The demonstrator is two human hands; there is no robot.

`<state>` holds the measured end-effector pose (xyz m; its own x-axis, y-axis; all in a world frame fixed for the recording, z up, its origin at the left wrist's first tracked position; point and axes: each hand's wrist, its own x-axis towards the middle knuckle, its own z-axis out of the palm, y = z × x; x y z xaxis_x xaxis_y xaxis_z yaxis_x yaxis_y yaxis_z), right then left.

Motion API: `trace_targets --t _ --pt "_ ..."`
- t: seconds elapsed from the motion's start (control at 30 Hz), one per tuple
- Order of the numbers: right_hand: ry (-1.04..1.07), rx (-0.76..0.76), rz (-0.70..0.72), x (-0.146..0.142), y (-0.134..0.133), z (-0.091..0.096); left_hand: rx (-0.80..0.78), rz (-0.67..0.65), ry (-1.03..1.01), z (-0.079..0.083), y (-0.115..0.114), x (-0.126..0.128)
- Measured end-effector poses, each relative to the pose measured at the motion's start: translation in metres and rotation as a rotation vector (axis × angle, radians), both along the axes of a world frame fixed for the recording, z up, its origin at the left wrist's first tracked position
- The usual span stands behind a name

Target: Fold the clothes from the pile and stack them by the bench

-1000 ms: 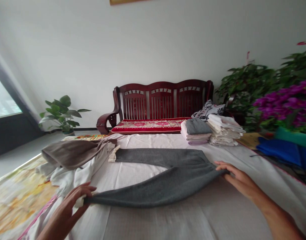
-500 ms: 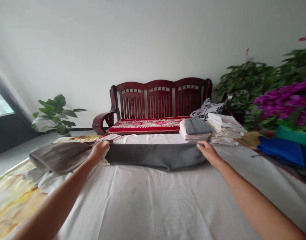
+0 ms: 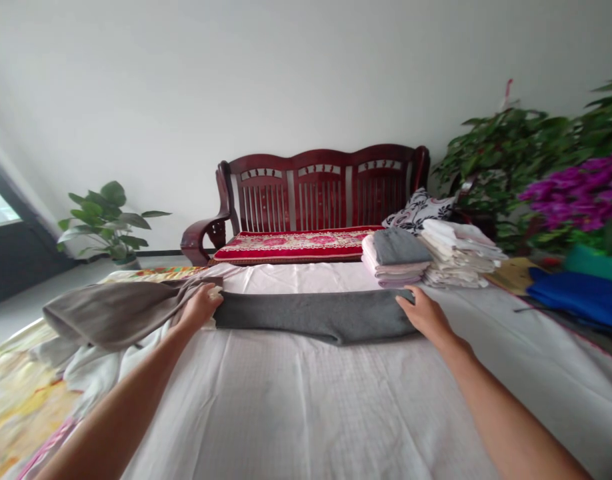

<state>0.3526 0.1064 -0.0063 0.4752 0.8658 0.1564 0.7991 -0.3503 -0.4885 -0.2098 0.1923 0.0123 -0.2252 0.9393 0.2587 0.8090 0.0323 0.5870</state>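
Observation:
A pair of dark grey trousers (image 3: pixel 306 315), folded into a long band, lies stretched from side to side over the white sheet. Its lower edge bulges a little near the middle. My left hand (image 3: pixel 201 307) is closed on its left end, where a pale cream edging shows. At the upper right corner, my right hand (image 3: pixel 426 313) pinches the cloth between thumb and fingers. Close beside my left hand lies a loose heap of brown-grey clothing (image 3: pixel 111 313), over pale grey cloth (image 3: pixel 93 367).
Beyond my right hand stand a folded stack with a grey top piece (image 3: pixel 401 247) and a taller stack of white cloths (image 3: pixel 461 250). Blue fabric (image 3: pixel 576 297) lies at the right. A wooden bench (image 3: pixel 321 193) with a red cover stands behind, plants at both sides.
The trousers now rest flatter along the sheet, still held at both ends. My hands have shifted only slightly. The view has tilted and moved a little.

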Motion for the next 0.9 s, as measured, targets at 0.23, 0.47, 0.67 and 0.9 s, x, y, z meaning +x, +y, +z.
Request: trace_targets --t 0.23,0.47,0.67,0.9 --pt "-0.261 -0.003 -0.037 -0.013 -0.018 0.023 0.013 0.044 0.529 0.020 -0.025 0.034" --pt "-0.498 0.198 0.516 -0.103 -0.018 0.035 0.115 -0.479 0.352 0.018 -0.047 0.156" --pt "-0.379 -0.128 0.736 -0.142 -0.001 0.009 0.038 -0.771 0.515 -0.021 -0.047 0.207" --pt "-0.543 -0.091 0.521 -0.061 -0.001 -0.010 -0.067 -0.544 0.662 -0.029 -0.021 0.117"
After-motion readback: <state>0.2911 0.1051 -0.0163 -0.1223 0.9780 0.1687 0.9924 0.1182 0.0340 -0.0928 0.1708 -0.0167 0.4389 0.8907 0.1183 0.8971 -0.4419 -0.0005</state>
